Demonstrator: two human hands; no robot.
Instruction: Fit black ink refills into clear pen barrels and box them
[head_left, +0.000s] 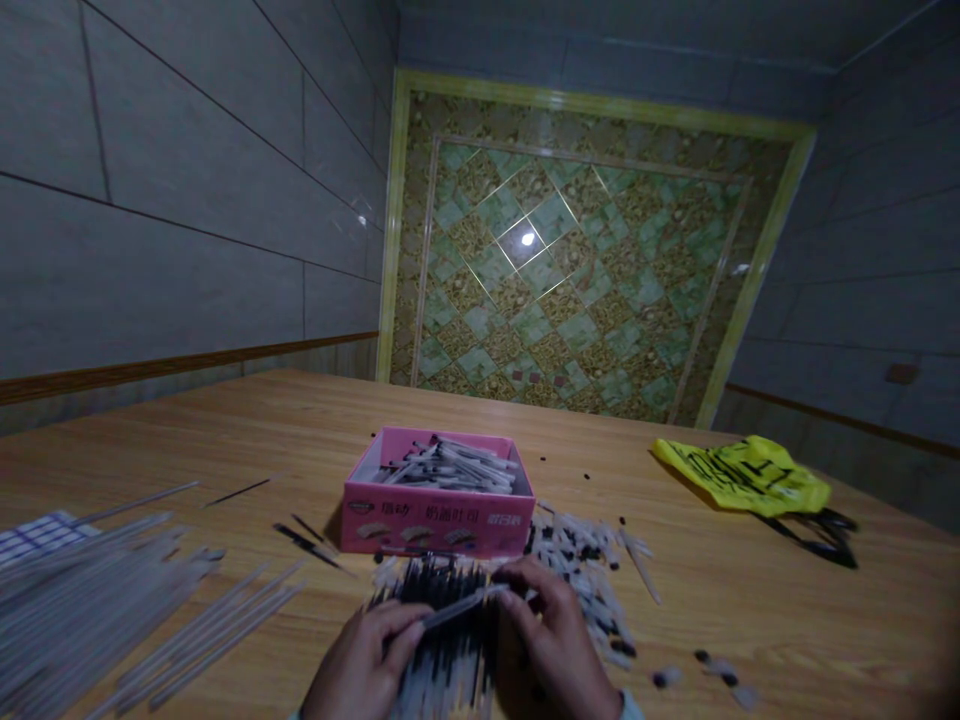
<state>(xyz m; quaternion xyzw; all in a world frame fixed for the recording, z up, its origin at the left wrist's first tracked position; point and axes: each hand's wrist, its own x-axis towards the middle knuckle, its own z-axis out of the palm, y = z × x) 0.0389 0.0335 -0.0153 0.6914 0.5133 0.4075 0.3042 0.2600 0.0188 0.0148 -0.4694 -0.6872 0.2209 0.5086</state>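
My left hand point(367, 655) pinches one end of a slim translucent plastic tube point(454, 606) between thumb and fingers. At the tube's other end, the fingers of my right hand point(551, 635) are closed on it. The tube slants up to the right, above a bundle of thin dark-tipped sticks point(442, 650) that look like pen refills. Just beyond my hands stands a pink cardboard box point(435, 522), filled with translucent tubes with dark parts point(454, 465). Small white and black plastic pieces point(581, 560) lie heaped beside my right hand.
Long translucent tubes point(97, 600) are piled at the left, over a blue-checked piece point(45, 538). A few dark sticks point(307, 543) lie left of the box. A yellow bag point(742, 475) with black handles rests at the right of the wooden table point(300, 420). Tiled walls stand behind.
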